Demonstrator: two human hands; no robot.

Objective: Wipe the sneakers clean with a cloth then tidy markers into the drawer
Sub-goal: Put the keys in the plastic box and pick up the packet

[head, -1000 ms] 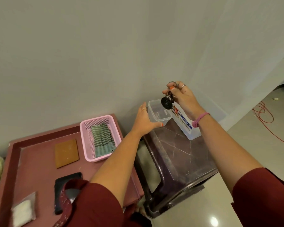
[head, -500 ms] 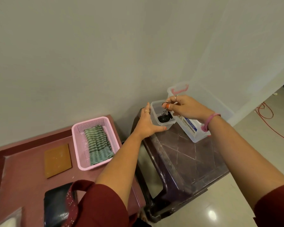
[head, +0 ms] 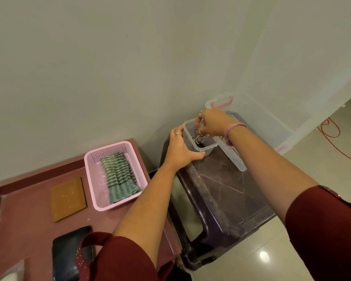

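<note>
Green striped cloth [head: 118, 179] lies folded in the pink basket [head: 89, 159], well left of my fingers; no sneakers or markers show. My left hand [head: 180, 151] braces the clear tub [head: 206, 148] so my right hand [head: 213, 123] can lower pinched keys [head: 198, 137] inside.

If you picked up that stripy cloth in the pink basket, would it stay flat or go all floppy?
Probably floppy: the cloth lies in soft folds, sagging along the basket floor. It looks thin, so likely light. It would likely not slip or roll, but it might unfold as it lifts.
</note>
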